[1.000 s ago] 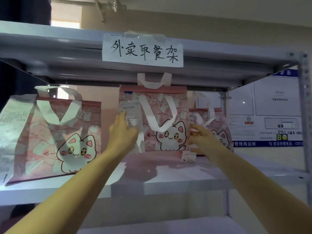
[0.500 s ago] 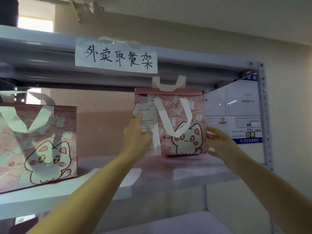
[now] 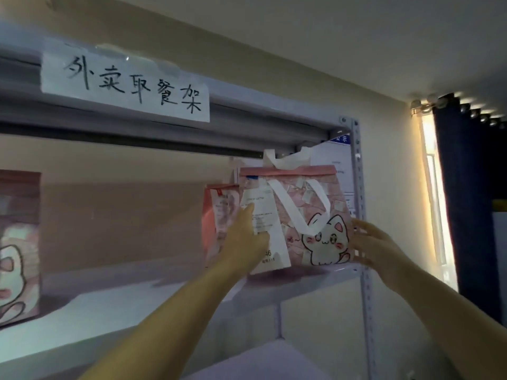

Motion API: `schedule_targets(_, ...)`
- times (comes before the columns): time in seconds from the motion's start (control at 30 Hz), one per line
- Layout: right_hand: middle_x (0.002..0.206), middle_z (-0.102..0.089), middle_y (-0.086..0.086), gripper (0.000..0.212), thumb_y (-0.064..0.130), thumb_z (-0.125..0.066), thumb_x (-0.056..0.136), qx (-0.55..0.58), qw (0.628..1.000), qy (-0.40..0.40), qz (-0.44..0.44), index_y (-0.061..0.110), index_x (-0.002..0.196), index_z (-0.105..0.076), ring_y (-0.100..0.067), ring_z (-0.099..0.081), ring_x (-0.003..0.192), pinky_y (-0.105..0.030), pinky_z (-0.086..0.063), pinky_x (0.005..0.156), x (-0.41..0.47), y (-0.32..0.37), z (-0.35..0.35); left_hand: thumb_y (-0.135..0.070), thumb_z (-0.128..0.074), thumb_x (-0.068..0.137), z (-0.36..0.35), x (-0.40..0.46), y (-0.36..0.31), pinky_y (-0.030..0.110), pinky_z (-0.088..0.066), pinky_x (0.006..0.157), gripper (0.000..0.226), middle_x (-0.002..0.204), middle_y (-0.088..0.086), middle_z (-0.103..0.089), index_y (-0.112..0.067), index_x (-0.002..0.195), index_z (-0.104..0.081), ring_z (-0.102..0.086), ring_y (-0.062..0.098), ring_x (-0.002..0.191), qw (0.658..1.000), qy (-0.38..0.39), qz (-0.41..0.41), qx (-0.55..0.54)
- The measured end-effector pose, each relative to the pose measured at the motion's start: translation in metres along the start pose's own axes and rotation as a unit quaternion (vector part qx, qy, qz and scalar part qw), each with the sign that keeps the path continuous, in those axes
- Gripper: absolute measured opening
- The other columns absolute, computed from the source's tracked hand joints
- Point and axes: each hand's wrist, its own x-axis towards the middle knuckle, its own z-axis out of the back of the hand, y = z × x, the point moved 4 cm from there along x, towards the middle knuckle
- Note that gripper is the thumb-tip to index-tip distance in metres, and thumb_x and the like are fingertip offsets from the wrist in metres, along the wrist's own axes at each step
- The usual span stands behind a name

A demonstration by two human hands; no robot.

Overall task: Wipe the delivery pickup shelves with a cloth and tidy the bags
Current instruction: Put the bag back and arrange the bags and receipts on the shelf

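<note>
The bag (image 3: 310, 215), pink with a cat print, stands upright at centre right of the frame, at the shelf (image 3: 137, 305) end against the post (image 3: 359, 215). The left hand (image 3: 244, 242) presses flat on its receipt side; the right hand (image 3: 375, 248) cups its right edge, fingers spread. Neither grip closes; together they likely square it. A 2nd bag (image 3: 219, 220) sits just behind, a 3rd bag (image 3: 16, 248) at far left.

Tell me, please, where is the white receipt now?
The white receipt hangs on the front left of the cat bag, at the shelf's right end; the left hand partly covers it.
</note>
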Motion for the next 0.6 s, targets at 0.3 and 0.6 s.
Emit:
schedule_targets(0.3,0.112,-0.064,-0.004,0.045,-0.009,-0.057,0.085,-0.055,0.998,0.023,0.008,0.021,0.119,-0.055,-0.011,-0.063,0.094,-0.018,-0.053,0.07,0.007,-0.037,0.018,-0.02,-0.058,0.076,-0.048,0.017,0.014,0.044,-0.054,0.087,0.052,0.129,0.002,-0.045,-0.026,0.123,-0.036,-0.053,0.026,0.112,0.992,0.05,0.016,0.116)
schedule_targets(0.6,0.16,-0.001,0.003,0.068,0.012,-0.058,0.088,-0.276,0.958,-0.032,0.066,0.023,0.149,-0.029,-0.018,-0.009,0.147,-0.028,-0.025,0.107,0.017,-0.047,0.007,-0.04,-0.067,0.08,-0.059,0.014,0.021,0.044,-0.028,0.11,0.08,0.158,0.009,0.01,-0.017,0.144,-0.025,-0.013,0.03,0.14,0.935,0.073,-0.023,0.347)
